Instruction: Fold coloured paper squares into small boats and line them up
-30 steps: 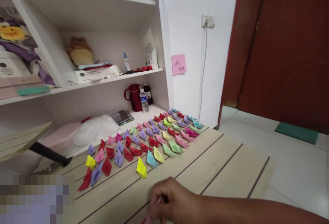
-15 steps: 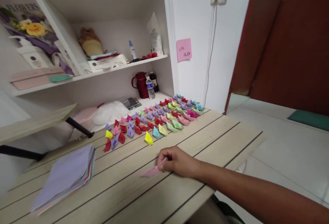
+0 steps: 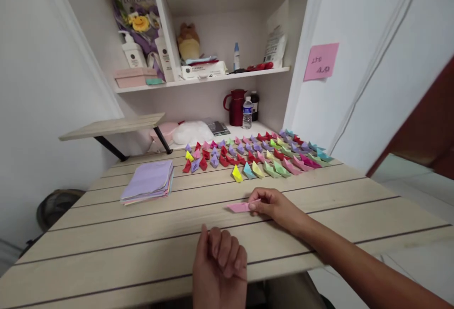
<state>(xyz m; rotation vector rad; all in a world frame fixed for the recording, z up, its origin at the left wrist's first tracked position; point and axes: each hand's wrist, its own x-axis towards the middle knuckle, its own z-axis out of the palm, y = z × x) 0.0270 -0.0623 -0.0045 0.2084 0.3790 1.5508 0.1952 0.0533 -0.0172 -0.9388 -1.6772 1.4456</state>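
Room lies open across the middle of the tabletop (image 3: 106, 233): bare planks run from the near edge to the rows of paper boats (image 3: 255, 157) lined along the far edge, toward the far right corner. A stack of coloured sheets (image 3: 148, 187) sits left of centre, well apart from both hands. The pink folded paper (image 3: 239, 207) lies flat near the centre, and the right hand (image 3: 275, 205) pinches its right end between thumb and fingertips. The left hand (image 3: 220, 259) rests at the near edge, fingers curled in loosely, holding nothing. Behind the far edge a red jug (image 3: 236, 107) and a water bottle (image 3: 247, 113) stand on a white shelf; the jug's contents cannot be seen.
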